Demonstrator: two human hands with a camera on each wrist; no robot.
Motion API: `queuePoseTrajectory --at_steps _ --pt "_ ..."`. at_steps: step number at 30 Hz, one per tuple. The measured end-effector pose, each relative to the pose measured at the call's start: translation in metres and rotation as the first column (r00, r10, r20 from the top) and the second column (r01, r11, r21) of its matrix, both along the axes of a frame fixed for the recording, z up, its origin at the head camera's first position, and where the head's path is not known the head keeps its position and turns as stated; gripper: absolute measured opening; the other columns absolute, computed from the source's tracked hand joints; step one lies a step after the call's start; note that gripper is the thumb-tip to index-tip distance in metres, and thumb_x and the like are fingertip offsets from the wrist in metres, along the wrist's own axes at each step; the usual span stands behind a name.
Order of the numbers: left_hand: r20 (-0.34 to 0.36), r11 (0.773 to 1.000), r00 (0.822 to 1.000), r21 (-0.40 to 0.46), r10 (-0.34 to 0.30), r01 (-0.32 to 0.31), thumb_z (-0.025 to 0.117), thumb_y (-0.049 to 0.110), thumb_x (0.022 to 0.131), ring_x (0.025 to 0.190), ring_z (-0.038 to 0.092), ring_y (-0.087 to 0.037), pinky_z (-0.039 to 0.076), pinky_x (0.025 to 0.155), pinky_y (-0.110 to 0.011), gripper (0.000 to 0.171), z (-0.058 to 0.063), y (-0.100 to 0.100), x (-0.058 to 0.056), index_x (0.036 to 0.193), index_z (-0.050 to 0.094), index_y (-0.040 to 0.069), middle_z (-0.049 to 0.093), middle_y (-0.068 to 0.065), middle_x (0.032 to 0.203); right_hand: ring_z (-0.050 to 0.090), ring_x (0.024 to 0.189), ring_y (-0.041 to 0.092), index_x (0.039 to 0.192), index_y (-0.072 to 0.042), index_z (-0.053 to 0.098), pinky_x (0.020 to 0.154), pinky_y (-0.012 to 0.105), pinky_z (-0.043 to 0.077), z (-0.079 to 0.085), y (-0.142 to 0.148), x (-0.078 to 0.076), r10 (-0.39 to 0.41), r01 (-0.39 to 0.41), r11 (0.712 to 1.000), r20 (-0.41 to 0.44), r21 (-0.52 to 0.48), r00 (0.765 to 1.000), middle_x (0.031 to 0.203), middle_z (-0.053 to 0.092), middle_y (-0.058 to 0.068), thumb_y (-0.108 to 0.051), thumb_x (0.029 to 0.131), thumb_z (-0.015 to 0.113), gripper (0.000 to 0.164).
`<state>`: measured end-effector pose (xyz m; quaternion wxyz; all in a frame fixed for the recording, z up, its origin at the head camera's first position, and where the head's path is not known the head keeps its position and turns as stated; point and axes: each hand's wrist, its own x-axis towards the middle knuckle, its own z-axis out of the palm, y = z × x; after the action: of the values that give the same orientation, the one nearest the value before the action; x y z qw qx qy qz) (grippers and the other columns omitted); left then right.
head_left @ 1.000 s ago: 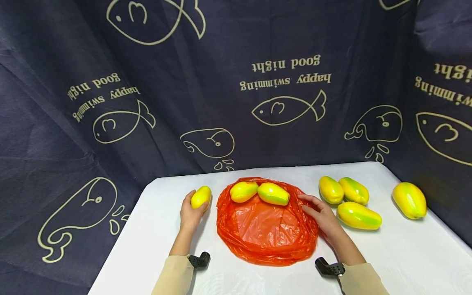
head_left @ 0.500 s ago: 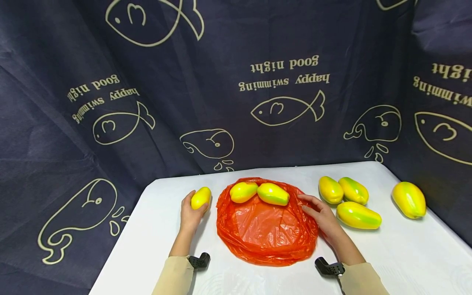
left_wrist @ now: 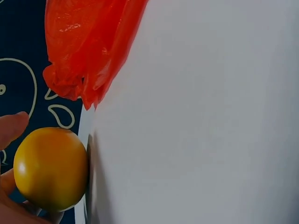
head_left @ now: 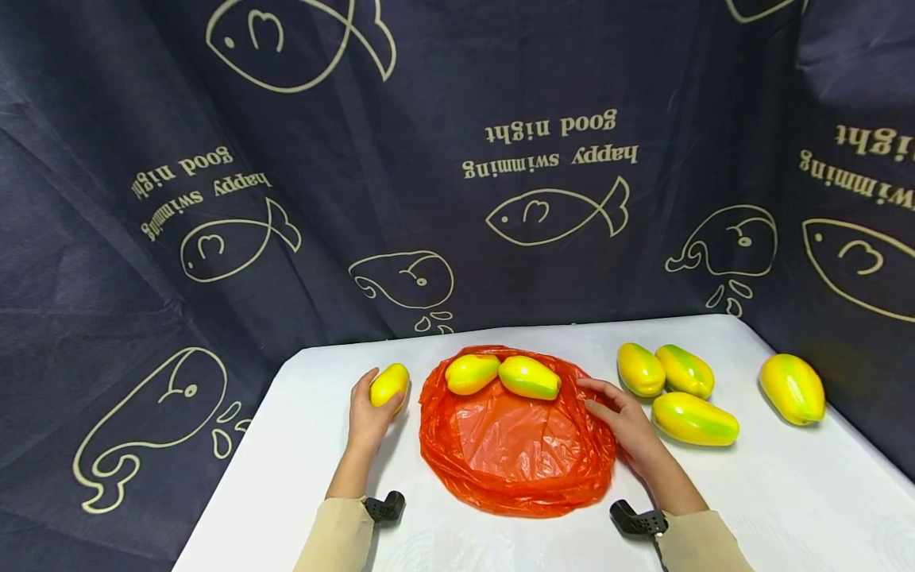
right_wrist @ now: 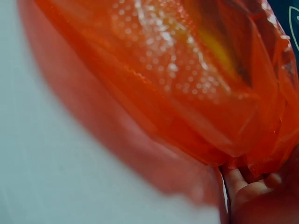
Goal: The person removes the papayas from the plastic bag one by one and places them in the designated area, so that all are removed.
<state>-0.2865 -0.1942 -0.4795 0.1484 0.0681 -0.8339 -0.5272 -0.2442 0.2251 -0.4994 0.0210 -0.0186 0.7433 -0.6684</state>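
Note:
My left hand [head_left: 370, 413] grips a yellow papaya [head_left: 389, 384] to the left of an open red plastic bag [head_left: 515, 453]. In the left wrist view the papaya's rounded end faces the camera, with a thumb [left_wrist: 11, 128] on one side and fingers beneath. Two yellow-green papayas, one left [head_left: 472, 373] and one right [head_left: 530, 376], lie inside the bag near its far rim. At the bag's right side, my right hand [head_left: 632, 421] holds the rim. Crumpled plastic hides part of its fingers [right_wrist: 236, 179] in the right wrist view.
Right of the bag, three papayas lie close together, the nearest papaya [head_left: 695, 419] lengthwise. Another papaya [head_left: 793, 388] sits by the right edge of the white table [head_left: 808, 492]. A dark blue curtain [head_left: 429, 191] with fish drawings hangs behind and at both sides.

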Motion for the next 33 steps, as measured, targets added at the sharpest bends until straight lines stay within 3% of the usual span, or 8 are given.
queuePoseTrajectory --at_steps 4,13,20,27,33 --pt "-0.006 1.000 1.000 -0.009 -0.008 0.007 0.072 0.011 0.086 0.140 0.037 -0.043 0.032 0.118 -0.058 0.068 0.005 0.000 0.001 0.148 0.043 0.006 0.034 -0.024 0.154 0.051 0.118 0.001 0.146 -0.013 0.049 0.092 0.013 0.052 0.001 0.000 0.001 0.001 -0.001 1.000 0.007 -0.001 1.000 0.154 0.041 0.011 -0.024 0.101 0.058 0.047" --pt "-0.073 0.999 0.997 -0.049 -0.017 0.013 0.073 0.012 0.086 0.146 0.032 -0.040 0.027 0.121 -0.057 0.067 0.018 0.002 0.002 0.147 0.045 0.006 0.036 -0.021 0.155 0.044 0.133 0.023 0.147 -0.015 0.049 0.093 0.015 0.053 0.004 -0.002 0.001 -0.005 0.005 1.000 0.015 0.017 1.000 0.156 0.040 0.010 -0.023 0.102 0.056 0.046" --pt "-0.131 0.998 0.990 -0.030 -0.059 0.056 0.071 0.014 0.087 0.148 0.029 -0.037 0.023 0.124 -0.056 0.066 0.031 0.014 0.002 0.147 0.045 0.009 0.034 -0.017 0.158 0.045 0.131 0.020 0.147 -0.015 0.048 0.093 0.014 0.052 0.004 -0.002 0.001 -0.003 0.002 1.000 0.011 0.020 1.000 0.156 0.040 0.010 -0.024 0.102 0.056 0.046" --pt "-0.073 0.990 0.988 0.005 -0.138 0.139 0.070 0.023 0.091 0.150 0.027 -0.033 0.022 0.123 -0.059 0.068 0.050 0.037 0.002 0.151 0.040 0.020 0.032 -0.010 0.160 0.048 0.124 0.009 0.146 -0.017 0.049 0.092 0.015 0.053 0.002 0.000 0.000 -0.003 0.003 1.000 0.020 0.012 1.000 0.156 0.039 0.007 -0.026 0.101 0.058 0.047" --pt "-0.074 0.983 0.981 0.022 -0.179 0.181 0.070 0.023 0.091 0.150 0.029 -0.031 0.026 0.122 -0.058 0.066 0.057 0.057 0.003 0.151 0.042 0.023 0.035 -0.007 0.160 0.049 0.125 0.011 0.146 -0.015 0.049 0.092 0.015 0.053 0.004 -0.002 0.001 -0.002 0.002 1.000 0.011 0.018 1.000 0.155 0.040 0.010 -0.025 0.101 0.057 0.047"
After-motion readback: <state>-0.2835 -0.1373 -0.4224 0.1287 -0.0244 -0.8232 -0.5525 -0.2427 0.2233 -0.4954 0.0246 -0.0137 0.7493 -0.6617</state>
